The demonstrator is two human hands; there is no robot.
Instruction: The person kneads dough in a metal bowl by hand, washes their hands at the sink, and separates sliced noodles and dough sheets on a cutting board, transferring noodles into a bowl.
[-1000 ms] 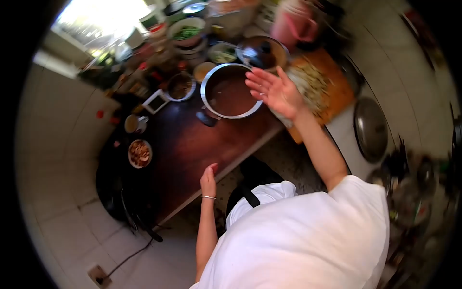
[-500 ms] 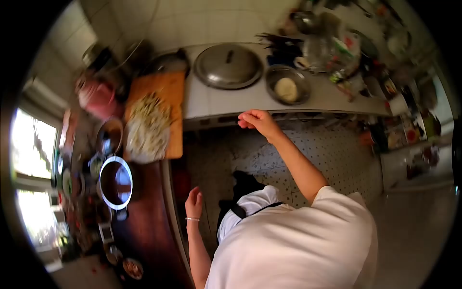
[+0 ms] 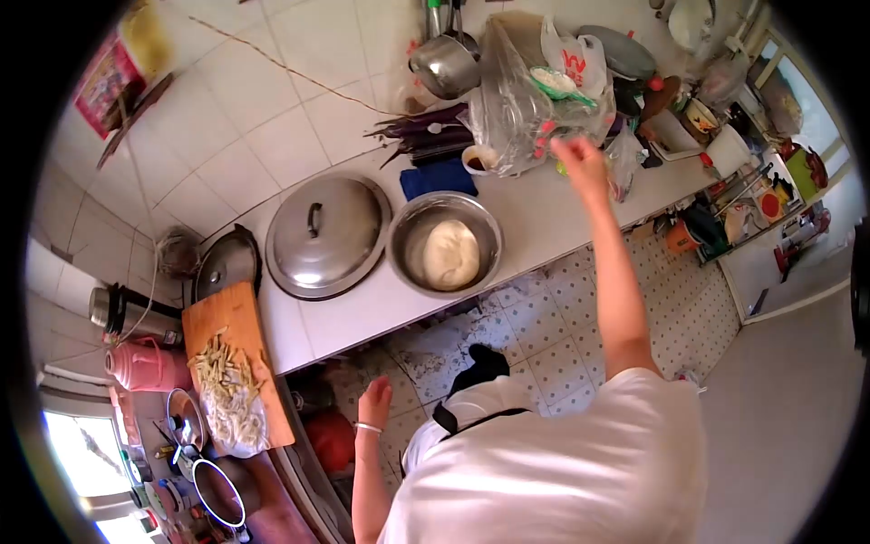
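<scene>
My right hand (image 3: 583, 165) is raised over the counter beside a clear plastic bag (image 3: 517, 109), fingers reaching toward it, with nothing visible in its grasp. Below the counter's front edge, my left hand (image 3: 374, 401) hangs with its fingers curled together and nothing seen in it; a bracelet circles that wrist. A metal bowl (image 3: 403, 245) holds a lump of pale dough (image 3: 451, 255). Left of the bowl lies a large domed metal lid (image 3: 326, 227). Dark eggplants (image 3: 430, 134), a folded blue cloth (image 3: 438, 179) and a small cup (image 3: 475, 160) sit behind the bowl.
A wooden board (image 3: 231, 313) with cut pale strips (image 3: 222, 376) is at the left, beside a pink jug (image 3: 149, 364). An open pot (image 3: 220, 492) stands at lower left. Hanging pans (image 3: 444, 65) and a white tray (image 3: 671, 136) are at the back.
The view has swung right from the dark table with the pot to the white counter. My right hand has moved from near the pot to beside the plastic bags.
</scene>
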